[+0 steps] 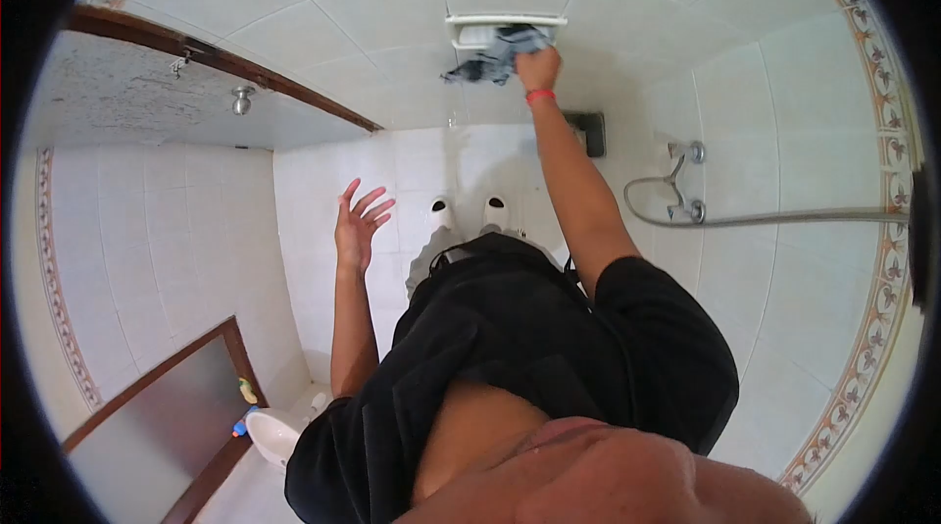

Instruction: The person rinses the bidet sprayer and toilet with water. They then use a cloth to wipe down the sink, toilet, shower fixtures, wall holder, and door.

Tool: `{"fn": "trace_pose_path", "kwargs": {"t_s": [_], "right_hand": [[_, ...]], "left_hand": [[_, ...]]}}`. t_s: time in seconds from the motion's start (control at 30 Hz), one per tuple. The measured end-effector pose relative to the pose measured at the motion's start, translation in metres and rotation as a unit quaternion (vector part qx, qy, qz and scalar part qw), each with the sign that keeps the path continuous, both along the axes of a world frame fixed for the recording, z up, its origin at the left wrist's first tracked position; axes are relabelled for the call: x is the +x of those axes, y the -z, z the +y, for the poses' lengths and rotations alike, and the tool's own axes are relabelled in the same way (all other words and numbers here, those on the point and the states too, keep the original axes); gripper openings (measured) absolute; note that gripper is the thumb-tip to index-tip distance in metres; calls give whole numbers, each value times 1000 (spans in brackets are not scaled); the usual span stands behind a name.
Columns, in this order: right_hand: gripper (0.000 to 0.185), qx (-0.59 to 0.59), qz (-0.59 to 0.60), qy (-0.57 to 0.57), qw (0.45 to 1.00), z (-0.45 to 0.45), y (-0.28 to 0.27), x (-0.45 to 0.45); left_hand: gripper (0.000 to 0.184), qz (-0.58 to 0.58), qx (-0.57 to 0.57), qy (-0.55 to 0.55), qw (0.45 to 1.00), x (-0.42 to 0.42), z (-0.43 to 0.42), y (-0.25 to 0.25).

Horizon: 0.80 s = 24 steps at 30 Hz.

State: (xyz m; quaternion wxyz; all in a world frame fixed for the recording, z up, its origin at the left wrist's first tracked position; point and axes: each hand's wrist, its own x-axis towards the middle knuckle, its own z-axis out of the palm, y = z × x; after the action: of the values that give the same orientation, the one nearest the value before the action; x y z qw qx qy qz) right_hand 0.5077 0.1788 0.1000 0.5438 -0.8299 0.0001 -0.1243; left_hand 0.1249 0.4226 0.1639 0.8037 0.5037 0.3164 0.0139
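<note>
My right hand (537,68), with a red band at the wrist, is stretched forward and closed on a crumpled grey-blue cloth (498,58) with dark patches. The cloth is against a white wall-mounted holder (461,24) on the tiled wall and covers part of it. Part of the cloth hangs to the left of my fingers. My left hand (363,218) is held in the air over the tiled floor, fingers spread, with nothing in it.
A door (147,98) with a round knob (242,99) stands at the left. Shower taps (695,151) and a hose (784,217) are on the right wall. A dark rectangular object (593,135) lies below my right forearm. A white basin (274,436) is at lower left.
</note>
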Motion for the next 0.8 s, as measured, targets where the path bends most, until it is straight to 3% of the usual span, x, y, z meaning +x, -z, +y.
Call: {"fn": "trace_pose_path", "kwargs": {"t_s": [0.07, 0.17, 0.2, 0.23, 0.27, 0.3, 0.33, 0.37, 0.4, 0.43, 0.5, 0.57, 0.63, 0.7, 0.77, 0.8], "right_hand": [[27, 141, -108, 126, 976, -28, 18, 24], [35, 137, -19, 238, 961, -29, -30, 31], [38, 139, -68, 220, 963, -7, -38, 32], [41, 39, -83, 274, 957, 18, -28, 32], [41, 84, -63, 263, 959, 42, -38, 21], [40, -17, -58, 319, 946, 69, -20, 25], [36, 87, -68, 252, 962, 93, -14, 19], [33, 59, -128, 184, 973, 106, -11, 6], [33, 24, -19, 129, 991, 115, 1, 1], [37, 119, 27, 88, 989, 118, -2, -5], [38, 253, -51, 201, 945, 109, -10, -8], [34, 311, 99, 173, 929, 61, -48, -8], [35, 515, 104, 162, 835, 55, -8, 35], [38, 501, 165, 245, 814, 64, -53, 18], [40, 559, 129, 204, 793, 99, -41, 13], [34, 648, 83, 149, 742, 134, 19, 31]], "left_hand": [[66, -5, 5, -23, 1000, -5, -2, -1], [66, -6, -9, -55, 998, -4, -9, -1], [66, -9, -11, -51, 999, -2, -11, -4], [66, -13, -14, -44, 999, 6, -15, -6], [66, -15, -18, -35, 999, 12, -20, -7], [67, -16, -15, -26, 999, 18, -25, -9], [67, -20, -12, -14, 1000, 29, -28, -12], [67, -20, -12, 0, 1000, 37, -33, -14], [68, -24, -11, 12, 1000, 43, -37, -16], [68, -28, -12, 23, 999, 48, -38, -19], [69, -35, -9, 30, 999, 55, -37, -22], [69, -38, 5, 12, 999, 54, -32, -24], [69, -43, 2, -1, 999, 51, -26, -26], [69, -34, -3, -11, 999, 37, -23, -22], [69, -31, -9, -25, 999, 29, -24, -16], [69, -31, -12, -26, 999, 33, -22, -15]]}}
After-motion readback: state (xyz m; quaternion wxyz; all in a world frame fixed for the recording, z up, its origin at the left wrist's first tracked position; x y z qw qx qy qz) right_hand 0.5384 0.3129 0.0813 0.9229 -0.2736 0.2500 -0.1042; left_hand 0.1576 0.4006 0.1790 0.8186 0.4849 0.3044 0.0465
